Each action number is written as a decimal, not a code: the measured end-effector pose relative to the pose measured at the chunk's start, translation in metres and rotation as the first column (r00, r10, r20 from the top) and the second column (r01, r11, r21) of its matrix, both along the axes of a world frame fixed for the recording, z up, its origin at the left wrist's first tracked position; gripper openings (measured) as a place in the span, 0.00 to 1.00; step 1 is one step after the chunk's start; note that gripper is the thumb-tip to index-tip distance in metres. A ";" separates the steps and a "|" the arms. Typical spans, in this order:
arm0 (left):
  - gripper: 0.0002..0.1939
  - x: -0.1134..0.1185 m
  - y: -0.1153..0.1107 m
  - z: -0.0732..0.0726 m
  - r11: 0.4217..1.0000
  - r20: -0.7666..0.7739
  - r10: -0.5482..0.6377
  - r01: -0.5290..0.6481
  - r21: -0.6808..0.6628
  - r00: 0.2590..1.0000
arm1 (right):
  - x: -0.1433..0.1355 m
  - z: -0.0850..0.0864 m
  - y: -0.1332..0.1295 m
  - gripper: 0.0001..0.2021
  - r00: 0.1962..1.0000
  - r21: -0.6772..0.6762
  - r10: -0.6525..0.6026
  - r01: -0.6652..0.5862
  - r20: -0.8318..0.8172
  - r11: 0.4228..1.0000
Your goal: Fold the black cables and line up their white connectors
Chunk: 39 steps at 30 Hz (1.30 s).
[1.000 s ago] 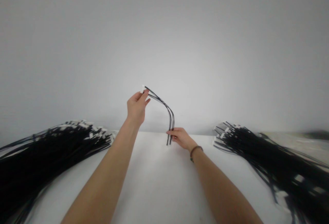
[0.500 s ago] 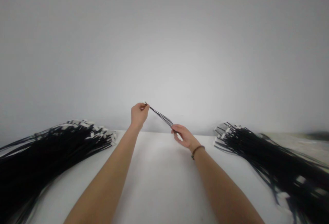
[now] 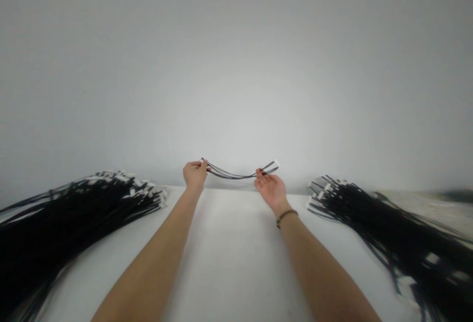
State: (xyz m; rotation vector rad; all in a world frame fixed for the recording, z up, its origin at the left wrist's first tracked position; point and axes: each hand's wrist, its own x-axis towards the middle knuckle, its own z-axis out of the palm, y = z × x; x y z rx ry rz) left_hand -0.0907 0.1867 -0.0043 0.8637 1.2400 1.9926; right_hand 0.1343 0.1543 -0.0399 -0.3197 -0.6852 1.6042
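A thin black wire harness (image 3: 232, 177) sags between my two hands above the far edge of the white table. My left hand (image 3: 194, 174) pinches its left end, where a small dark and pale tip pokes out past the fingers. Near the other end, my right hand (image 3: 271, 189) is turned partly palm up, with the wires caught at its fingertips. Beyond those fingers the wires spread into a loop that ends in a white connector (image 3: 276, 164). A beaded bracelet (image 3: 286, 217) circles my right wrist.
On the left lies a large pile of black wire harnesses (image 3: 74, 228), white connectors facing inward. Another pile of harnesses (image 3: 391, 233) lies on the right. The white table (image 3: 232, 258) meets a plain pale wall (image 3: 236, 66) behind. Something pale and blurred shows at far right.
My right hand has moved up and turned more palm up, and the connector end now shows beyond its fingers. My left hand has dropped slightly leftward. The wires now sag.
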 end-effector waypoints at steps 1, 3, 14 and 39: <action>0.13 0.001 0.000 -0.004 1.000 -0.018 0.017 -0.017 -0.023 1.000 | -0.002 -0.002 0.002 0.08 0.999 -0.020 -0.005 0.006 0.049 1.000; 0.13 0.002 -0.001 -0.012 0.998 -0.045 0.026 -0.029 -0.059 0.999 | -0.008 -0.009 0.006 0.07 0.976 -0.035 -0.049 0.058 0.211 0.998; 0.11 0.024 -0.003 -0.054 0.868 -0.101 -0.497 0.495 -0.038 0.862 | -0.027 -0.030 0.028 0.12 0.774 0.130 -0.247 0.211 0.583 0.969; 0.16 0.036 0.025 -0.064 0.926 -0.286 -0.372 0.372 -0.059 0.883 | -0.016 -0.037 0.056 0.15 0.116 0.567 -0.662 0.420 0.740 0.708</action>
